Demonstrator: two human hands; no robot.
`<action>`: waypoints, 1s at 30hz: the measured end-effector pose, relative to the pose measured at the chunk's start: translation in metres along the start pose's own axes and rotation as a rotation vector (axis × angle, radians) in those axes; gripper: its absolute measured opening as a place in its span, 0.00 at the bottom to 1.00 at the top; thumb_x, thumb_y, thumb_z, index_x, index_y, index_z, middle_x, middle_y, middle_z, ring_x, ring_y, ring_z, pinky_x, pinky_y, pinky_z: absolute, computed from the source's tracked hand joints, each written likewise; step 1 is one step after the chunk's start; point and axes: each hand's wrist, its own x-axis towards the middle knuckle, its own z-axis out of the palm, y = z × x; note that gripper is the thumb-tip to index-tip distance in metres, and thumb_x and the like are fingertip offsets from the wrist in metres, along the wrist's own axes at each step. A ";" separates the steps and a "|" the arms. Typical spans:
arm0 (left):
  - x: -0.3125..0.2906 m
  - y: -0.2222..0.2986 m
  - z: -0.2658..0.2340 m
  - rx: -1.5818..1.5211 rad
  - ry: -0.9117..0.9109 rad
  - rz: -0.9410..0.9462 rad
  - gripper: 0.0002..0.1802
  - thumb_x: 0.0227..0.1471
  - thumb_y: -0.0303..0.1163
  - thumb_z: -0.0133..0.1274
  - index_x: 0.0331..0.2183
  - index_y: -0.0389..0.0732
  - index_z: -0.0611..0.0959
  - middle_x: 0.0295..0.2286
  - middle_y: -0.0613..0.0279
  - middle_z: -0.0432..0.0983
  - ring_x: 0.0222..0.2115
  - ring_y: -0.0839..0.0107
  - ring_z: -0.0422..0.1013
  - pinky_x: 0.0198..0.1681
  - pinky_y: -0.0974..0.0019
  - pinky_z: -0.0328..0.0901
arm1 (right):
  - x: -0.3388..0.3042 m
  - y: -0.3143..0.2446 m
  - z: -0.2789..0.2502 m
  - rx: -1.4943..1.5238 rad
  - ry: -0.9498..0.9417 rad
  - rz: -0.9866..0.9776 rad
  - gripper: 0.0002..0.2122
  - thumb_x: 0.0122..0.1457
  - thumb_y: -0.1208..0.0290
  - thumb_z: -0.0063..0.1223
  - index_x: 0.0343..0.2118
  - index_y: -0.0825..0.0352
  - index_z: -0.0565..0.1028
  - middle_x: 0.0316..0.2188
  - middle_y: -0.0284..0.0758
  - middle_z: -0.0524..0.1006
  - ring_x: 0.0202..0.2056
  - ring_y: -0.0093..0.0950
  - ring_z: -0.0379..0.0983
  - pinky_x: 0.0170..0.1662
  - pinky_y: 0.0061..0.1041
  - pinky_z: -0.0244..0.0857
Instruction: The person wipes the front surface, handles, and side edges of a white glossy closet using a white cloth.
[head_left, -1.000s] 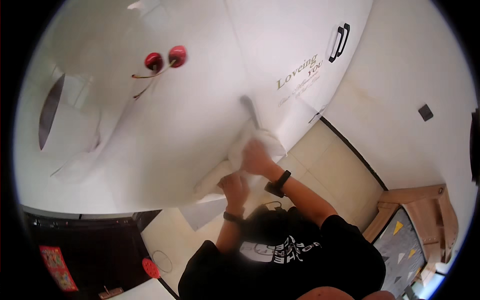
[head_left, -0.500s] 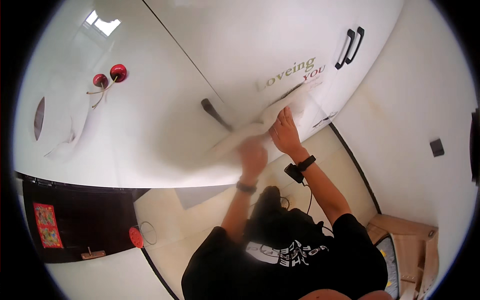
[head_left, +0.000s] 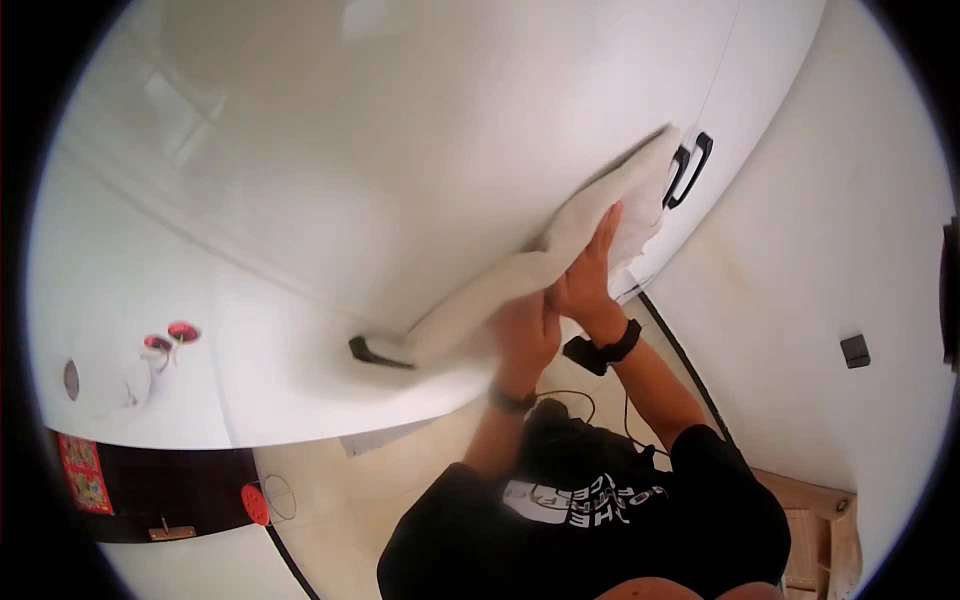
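A long, bunched white cloth (head_left: pixel 590 225) lies slantwise against the glossy white cabinet front (head_left: pixel 420 120). Its upper end reaches the black door handles at the right. My right hand (head_left: pixel 588 285) grips the cloth's lower side, with one finger stretched up along it. Close beside it, my left hand (head_left: pixel 527 340) is closed on the cloth's lower part. Motion smears its fingers, and the cloth hides some of them. The cloth's lower left end touches another black handle (head_left: pixel 378 354).
Paired black handles (head_left: pixel 690 170) stand out from the cabinet near the white wall (head_left: pixel 790 240) on the right. Cherry pictures (head_left: pixel 170 337) decorate the cabinet at left. Below are a dark door (head_left: pixel 210 487), a red round object (head_left: pixel 256 504), black cables and a wooden piece of furniture (head_left: pixel 820 520).
Both hands and the cloth have shifted up the cabinet front, and the cloth now spreads longer toward the paired handles. The view has tilted, so the cherries and single handle appear lower.
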 end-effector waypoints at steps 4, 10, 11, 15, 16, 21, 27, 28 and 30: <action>-0.014 -0.014 -0.039 -0.210 0.273 -0.222 0.25 0.48 0.31 0.45 0.48 0.32 0.64 0.48 0.41 0.56 0.48 0.47 0.55 0.50 0.51 0.45 | 0.027 -0.052 0.002 0.131 0.302 -0.227 0.25 0.48 0.65 0.44 0.51 0.64 0.61 0.55 0.51 0.51 0.56 0.56 0.40 0.54 0.54 0.37; 0.004 -0.036 -0.079 0.133 0.266 -0.301 0.29 0.52 0.34 0.38 0.53 0.32 0.55 0.55 0.40 0.40 0.57 0.49 0.35 0.56 0.48 0.24 | 0.050 -0.092 0.001 0.202 0.193 -0.289 0.21 0.47 0.65 0.45 0.48 0.56 0.67 0.54 0.38 0.59 0.56 0.43 0.49 0.55 0.48 0.39; 0.007 -0.037 -0.080 0.186 0.261 -0.353 0.29 0.52 0.35 0.37 0.54 0.33 0.55 0.56 0.39 0.38 0.58 0.49 0.32 0.56 0.47 0.22 | 0.054 -0.094 -0.001 0.260 0.118 -0.305 0.21 0.47 0.65 0.45 0.48 0.56 0.68 0.53 0.37 0.60 0.57 0.40 0.49 0.55 0.47 0.39; 0.046 -0.042 -0.073 0.337 0.310 -0.187 0.29 0.51 0.34 0.37 0.54 0.34 0.55 0.56 0.40 0.37 0.58 0.48 0.30 0.54 0.45 0.18 | 0.089 -0.093 -0.010 0.303 0.105 -0.221 0.22 0.47 0.65 0.46 0.49 0.57 0.66 0.55 0.39 0.57 0.56 0.44 0.48 0.55 0.48 0.38; 0.066 -0.035 -0.076 0.398 0.301 -0.077 0.29 0.50 0.34 0.37 0.54 0.35 0.56 0.56 0.40 0.37 0.58 0.47 0.29 0.54 0.44 0.17 | 0.101 -0.090 -0.016 0.276 0.163 -0.185 0.24 0.46 0.65 0.46 0.49 0.62 0.65 0.54 0.45 0.56 0.56 0.49 0.45 0.54 0.51 0.37; 0.103 -0.019 -0.024 0.450 0.319 -0.106 0.30 0.48 0.32 0.39 0.54 0.37 0.59 0.56 0.39 0.40 0.58 0.46 0.30 0.53 0.43 0.16 | 0.123 -0.036 -0.025 0.252 0.190 -0.150 0.27 0.47 0.66 0.46 0.52 0.71 0.59 0.57 0.52 0.47 0.58 0.54 0.36 0.56 0.53 0.28; 0.110 -0.073 -0.077 0.396 0.273 -0.222 0.29 0.46 0.30 0.42 0.53 0.39 0.62 0.54 0.37 0.45 0.57 0.44 0.35 0.52 0.41 0.18 | 0.149 -0.100 0.009 0.228 0.099 -0.194 0.27 0.51 0.67 0.43 0.54 0.71 0.56 0.58 0.51 0.45 0.58 0.54 0.34 0.56 0.53 0.27; 0.116 -0.088 -0.093 0.409 0.280 -0.221 0.29 0.46 0.30 0.42 0.53 0.39 0.62 0.54 0.37 0.45 0.57 0.44 0.35 0.52 0.41 0.18 | 0.158 -0.118 0.014 0.237 0.106 -0.194 0.27 0.51 0.67 0.43 0.54 0.71 0.56 0.58 0.51 0.45 0.58 0.54 0.33 0.56 0.53 0.27; 0.135 -0.106 -0.120 0.437 0.326 -0.153 0.28 0.46 0.36 0.45 0.51 0.43 0.65 0.49 0.39 0.56 0.54 0.42 0.45 0.51 0.34 0.26 | 0.179 -0.147 0.016 0.256 0.133 -0.183 0.27 0.51 0.67 0.43 0.54 0.71 0.56 0.58 0.51 0.44 0.58 0.54 0.33 0.56 0.53 0.27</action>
